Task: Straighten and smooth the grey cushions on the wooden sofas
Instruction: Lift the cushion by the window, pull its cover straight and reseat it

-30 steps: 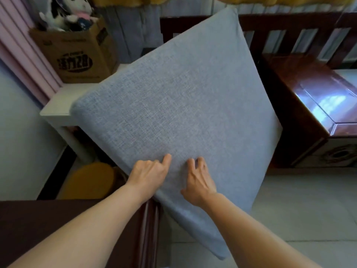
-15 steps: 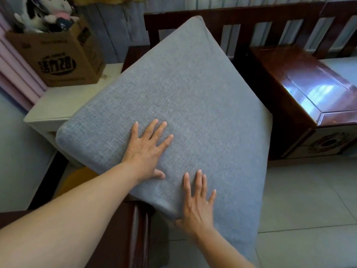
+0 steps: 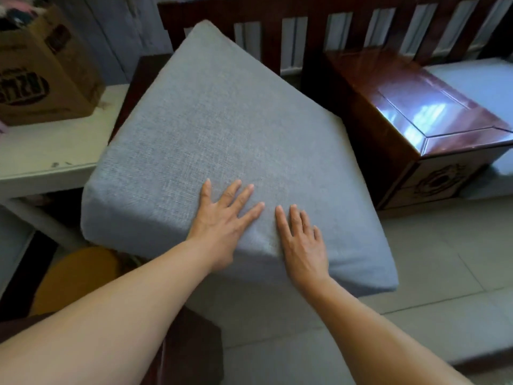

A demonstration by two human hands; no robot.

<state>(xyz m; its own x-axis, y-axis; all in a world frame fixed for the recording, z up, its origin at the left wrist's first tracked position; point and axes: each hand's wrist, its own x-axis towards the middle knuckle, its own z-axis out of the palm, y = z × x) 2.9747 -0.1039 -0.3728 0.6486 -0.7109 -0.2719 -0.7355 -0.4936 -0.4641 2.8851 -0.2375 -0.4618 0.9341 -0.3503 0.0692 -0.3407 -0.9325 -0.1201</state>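
A large square grey cushion (image 3: 222, 129) lies skewed on the dark wooden sofa (image 3: 302, 26), its far corner against the slatted backrest and its near corner hanging past the seat over the floor. My left hand (image 3: 224, 220) presses flat on the cushion's near part, fingers spread. Just to its right, my right hand (image 3: 304, 245) rests flat near the front edge with straight fingers. A second grey cushion (image 3: 477, 79) shows at the far right on the sofa seat.
A glossy dark wooden armrest box (image 3: 416, 118) stands right of the cushion. At the left, a white side table (image 3: 47, 151) carries a cardboard box (image 3: 41, 76). A yellow round stool (image 3: 75, 276) sits below it. Pale floor tiles (image 3: 433, 259) spread to the right.
The cushion has dropped from upright to nearly flat on the seat. Both hands went from gripping its lower part to lying flat on top, then drew closer together near the front edge.
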